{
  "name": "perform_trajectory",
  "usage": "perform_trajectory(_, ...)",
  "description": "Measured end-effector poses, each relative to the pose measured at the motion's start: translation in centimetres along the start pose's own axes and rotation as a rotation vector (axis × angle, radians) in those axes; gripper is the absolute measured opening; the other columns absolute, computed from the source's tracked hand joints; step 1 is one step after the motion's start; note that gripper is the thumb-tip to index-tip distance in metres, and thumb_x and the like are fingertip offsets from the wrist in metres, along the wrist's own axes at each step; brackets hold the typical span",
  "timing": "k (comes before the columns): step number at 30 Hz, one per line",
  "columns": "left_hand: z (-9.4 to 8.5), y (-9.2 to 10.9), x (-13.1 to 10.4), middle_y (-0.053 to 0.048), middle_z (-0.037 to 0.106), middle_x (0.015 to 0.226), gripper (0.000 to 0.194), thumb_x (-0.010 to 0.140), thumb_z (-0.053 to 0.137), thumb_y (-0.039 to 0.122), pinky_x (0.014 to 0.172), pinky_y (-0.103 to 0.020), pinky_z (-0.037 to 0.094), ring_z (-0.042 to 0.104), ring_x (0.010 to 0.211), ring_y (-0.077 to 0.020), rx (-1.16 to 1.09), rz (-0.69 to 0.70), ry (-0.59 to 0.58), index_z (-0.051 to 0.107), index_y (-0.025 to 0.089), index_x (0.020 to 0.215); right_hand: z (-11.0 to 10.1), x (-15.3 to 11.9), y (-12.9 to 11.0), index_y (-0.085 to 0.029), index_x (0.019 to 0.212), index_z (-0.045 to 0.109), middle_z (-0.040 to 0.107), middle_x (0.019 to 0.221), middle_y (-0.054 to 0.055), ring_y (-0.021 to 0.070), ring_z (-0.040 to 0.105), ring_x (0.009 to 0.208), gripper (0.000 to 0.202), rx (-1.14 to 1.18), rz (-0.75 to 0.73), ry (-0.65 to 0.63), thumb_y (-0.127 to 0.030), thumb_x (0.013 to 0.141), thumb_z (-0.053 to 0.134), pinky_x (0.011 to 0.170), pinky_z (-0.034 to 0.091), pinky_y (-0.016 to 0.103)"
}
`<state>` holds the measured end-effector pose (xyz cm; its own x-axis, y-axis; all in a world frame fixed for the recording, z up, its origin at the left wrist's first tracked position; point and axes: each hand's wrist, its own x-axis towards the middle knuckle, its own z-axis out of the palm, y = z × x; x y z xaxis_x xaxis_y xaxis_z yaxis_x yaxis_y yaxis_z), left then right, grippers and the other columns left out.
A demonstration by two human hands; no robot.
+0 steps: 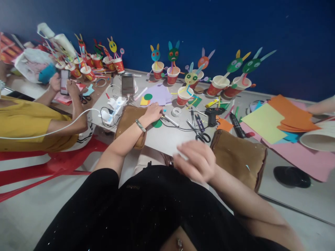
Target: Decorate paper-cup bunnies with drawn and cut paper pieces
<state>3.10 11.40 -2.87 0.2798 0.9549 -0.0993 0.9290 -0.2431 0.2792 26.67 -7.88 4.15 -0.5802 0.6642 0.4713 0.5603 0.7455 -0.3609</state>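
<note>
Green paper circle (157,124) lies at the left hand (154,112), just beside or partly under it; whether those lowered fingers pinch anything, I cannot tell. Handling it seems the step; lifting would call for a fingertip under its edge. Blurred right hand (195,161) curls nearer the body, contents unclear

Blue wall (222,21), red chair (60,160), pale floor (28,219)

Your pale desk (162,141) holds paper cups (185,99) along the back; purple paper (160,92), a green disc (157,124), tape roll (176,115), scissors (197,132) and black glue gun (214,115) mid-desk; power strip (115,111) left; coloured sheets (264,122) and a black oval object (292,176) right; two brown pads (237,157) along your edge.
</note>
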Motion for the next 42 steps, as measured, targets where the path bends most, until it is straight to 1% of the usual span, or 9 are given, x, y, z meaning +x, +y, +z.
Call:
perform_trajectory(3,0.2,0.0,0.7,-0.016,0.072,0.127,0.025,0.097,0.068,0.022,0.114,-0.046,0.047,0.064,0.124,-0.0341,-0.015,0.018,0.018,0.081,0.018,0.118,3.3,2.7,3.5,-0.023,0.118,0.080,0.074,0.130,0.017,0.0331,0.063,0.120,0.028,-0.201,0.076,-0.070,-0.023,0.108,0.054,0.101,0.053,0.049)
perform_trajectory(6,0.2,-0.2,0.9,-0.017,0.073,0.126,0.023,0.097,0.068,0.026,0.111,-0.046,0.048,0.065,0.119,-0.0337,-0.026,0.010,0.017,0.080,0.016,0.114,5.7,4.9,6.1,-0.012,0.127,0.080,0.071,0.131,0.023,0.0353,0.061,0.116,0.037,-0.297,0.275,-0.301,-0.023,0.106,0.051,0.098,0.049,0.047)
perform_trajectory(9,0.2,-0.5,1.0,-0.016,0.074,0.123,0.018,0.091,0.075,0.022,0.109,-0.045,0.049,0.066,0.117,-0.0328,-0.032,0.004,-0.007,0.081,0.016,0.107,6.9,6.2,7.3,-0.010,0.136,0.078,0.070,0.132,0.025,0.0364,0.061,0.120,0.045,-0.329,0.399,-0.460,-0.025,0.108,0.046,0.099,0.046,0.045)
perform_trajectory(13,0.3,-0.7,1.0,-0.015,0.074,0.119,0.014,0.086,0.076,0.014,0.111,-0.045,0.049,0.066,0.121,-0.0327,-0.044,0.011,-0.026,0.081,0.017,0.099,7.6,8.0,8.2,-0.010,0.136,0.079,0.073,0.132,0.026,0.0371,0.064,0.125,0.049,-0.344,0.529,-0.527,-0.025,0.111,0.040,0.098,0.046,0.043)
perform_trajectory(18,0.6,-0.9,1.2,-0.015,0.075,0.113,0.013,0.088,0.069,0.012,0.112,-0.047,0.049,0.066,0.119,-0.0325,-0.070,0.012,-0.039,0.081,0.017,0.089,8.2,9.8,9.2,-0.008,0.128,0.083,0.079,0.123,0.026,0.0343,0.073,0.115,0.045,-0.331,0.591,-0.549,-0.024,0.110,0.044,0.091,0.047,0.039)
perform_trajectory(22,0.5,-1.2,1.2,-0.015,0.077,0.113,0.013,0.087,0.068,0.013,0.112,-0.048,0.050,0.068,0.118,-0.0321,-0.147,0.011,-0.037,0.080,0.016,0.086,8.6,10.3,9.8,-0.014,0.130,0.082,0.081,0.129,0.022,0.0325,0.076,0.115,0.044,-0.311,0.652,-0.542,-0.025,0.112,0.044,0.089,0.049,0.036)
perform_trajectory(28,0.3,-2.1,1.3,-0.007,0.078,0.096,0.014,0.087,0.067,0.011,0.093,-0.035,0.054,0.069,0.091,-0.0211,-0.366,0.008,-0.040,0.078,0.016,0.095,9.4,11.7,10.3,-0.020,0.138,0.080,0.081,0.131,0.019,0.0325,0.076,0.119,0.042,-0.273,0.729,-0.505,-0.032,0.113,0.049,0.091,0.052,0.036)
perform_trajectory(33,0.4,-2.6,1.3,-0.003,0.076,0.089,0.009,0.083,0.072,0.011,0.085,-0.032,0.052,0.065,0.081,-0.0172,-0.539,0.015,-0.027,0.075,0.016,0.089,10.3,13.1,10.6,-0.023,0.138,0.081,0.083,0.127,0.017,0.0310,0.075,0.118,0.040,-0.202,0.748,-0.452,-0.038,0.111,0.056,0.090,0.052,0.035)
perform_trajectory(42,1.0,-3.1,1.4,0.000,0.071,0.081,0.012,0.078,0.078,0.012,0.078,-0.029,0.052,0.063,0.076,-0.0140,-0.767,0.025,-0.007,0.071,0.016,0.088,10.6,13.2,10.9,-0.018,0.119,0.083,0.084,0.107,0.013,0.0242,0.072,0.095,0.034,-0.064,0.741,-0.351,-0.037,0.107,0.058,0.079,0.047,0.032)
